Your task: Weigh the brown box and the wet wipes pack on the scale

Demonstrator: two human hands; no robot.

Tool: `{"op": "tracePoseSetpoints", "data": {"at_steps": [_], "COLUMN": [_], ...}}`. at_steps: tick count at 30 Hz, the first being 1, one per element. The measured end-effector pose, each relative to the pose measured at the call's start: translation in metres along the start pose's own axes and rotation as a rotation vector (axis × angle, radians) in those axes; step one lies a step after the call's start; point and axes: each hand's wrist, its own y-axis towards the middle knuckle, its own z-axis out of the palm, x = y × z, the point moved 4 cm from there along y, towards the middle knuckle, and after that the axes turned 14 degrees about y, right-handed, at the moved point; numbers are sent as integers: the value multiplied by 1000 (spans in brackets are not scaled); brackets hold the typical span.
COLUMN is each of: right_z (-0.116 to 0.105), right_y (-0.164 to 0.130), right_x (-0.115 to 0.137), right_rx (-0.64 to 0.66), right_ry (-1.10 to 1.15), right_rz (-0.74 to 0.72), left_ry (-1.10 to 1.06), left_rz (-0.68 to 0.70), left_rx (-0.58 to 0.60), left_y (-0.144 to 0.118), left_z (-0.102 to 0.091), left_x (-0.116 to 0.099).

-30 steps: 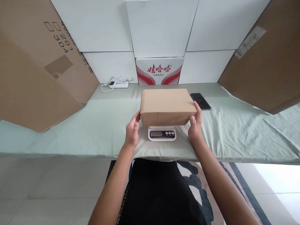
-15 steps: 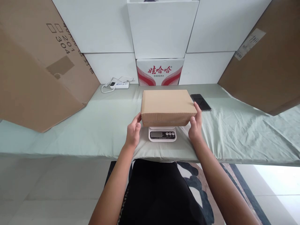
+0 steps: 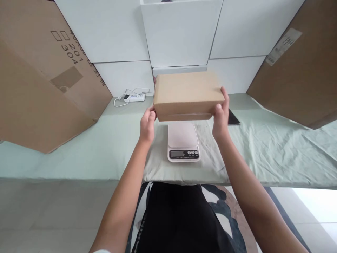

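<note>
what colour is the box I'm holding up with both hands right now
The box is light brown, the tan of cardboard; the head view shows it best.

Bare arms [image 3: 126, 189] stretched forward, left hand [image 3: 147, 126] and right hand [image 3: 220, 120] apart, both gripping

Closed brown cardboard box [image 3: 187, 92], aloft

bare fingers [image 3: 224, 94] | bare forearms [image 3: 125, 188] behind them | pale sleeve edge [image 3: 102, 251] well behind left fingers | black cloth garment [image 3: 181, 218] with pale side markings [image 3: 139, 232]
</note>
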Motion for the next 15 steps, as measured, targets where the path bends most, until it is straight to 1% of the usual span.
{"op": "tracePoseSetpoints", "data": {"at_steps": [3,5,7,10,13,15], "right_z": [15,22,25,25,22,21], "right_y": [13,10,2,-8,-11,-11], "right_x": [-32,-55,-73,-92,-104,-108], "right_rx": [-38,-64,-70,-67,-84,-90], "right_ry": [39,58,67,102,125,122], "right_rz": [67,123,166,219,257,257], "left_ry": [-35,-21,-12,-10,10,14], "left_rz": [-104,-169,-202,-237,-264,-266], "left_rx": [-37,-49,-45,-37,-24,-9], "left_y": [20,23,21,17,15,14], "left_z": [14,21,25,27,28,29], "left_x": [37,61,79,91,94,95]}}
